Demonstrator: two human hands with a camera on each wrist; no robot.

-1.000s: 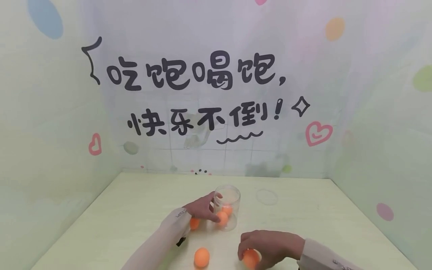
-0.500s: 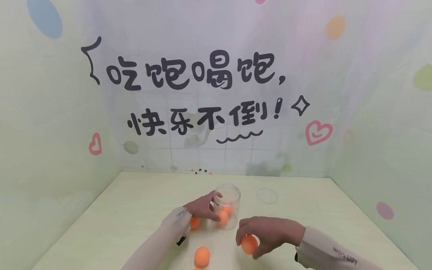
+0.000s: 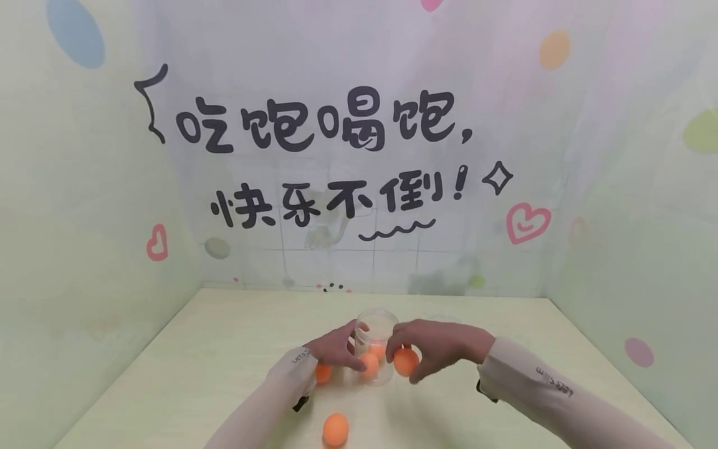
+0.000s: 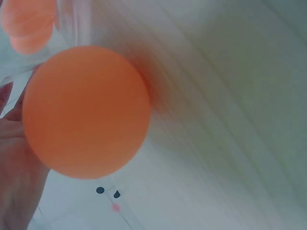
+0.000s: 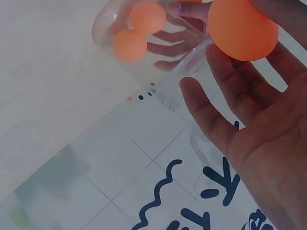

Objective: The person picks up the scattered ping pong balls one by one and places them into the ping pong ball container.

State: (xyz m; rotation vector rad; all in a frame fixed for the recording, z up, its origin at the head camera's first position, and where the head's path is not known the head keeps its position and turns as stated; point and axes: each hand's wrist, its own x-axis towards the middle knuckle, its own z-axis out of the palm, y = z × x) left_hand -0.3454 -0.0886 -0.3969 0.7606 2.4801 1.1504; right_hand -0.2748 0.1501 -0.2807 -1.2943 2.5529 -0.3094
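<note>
A clear open-topped jar (image 3: 378,325) stands upright on the table, with two orange balls (image 5: 139,31) inside. My left hand (image 3: 335,346) holds it from the left, thumb and fingers around its side. At the jar's right side, my right hand (image 3: 443,344) pinches another orange ball (image 3: 406,362) between thumb and fingers. In the right wrist view this ball is close to the jar's mouth, and the tip of my left thumb shows beyond it. Another orange ball (image 4: 86,112) lies on the table beside my left wrist, partly hidden by it in the head view.
One more orange ball (image 3: 335,430) lies on the table (image 3: 235,349) near its front edge. A faint clear ring (image 5: 21,124) lies on the table right of the jar, mostly hidden by my right hand in the head view. Printed walls enclose the table's back and sides.
My right hand has lifted its ball from the front of the table and carried it forward to the jar. My left hand and the jar have stayed in place.
</note>
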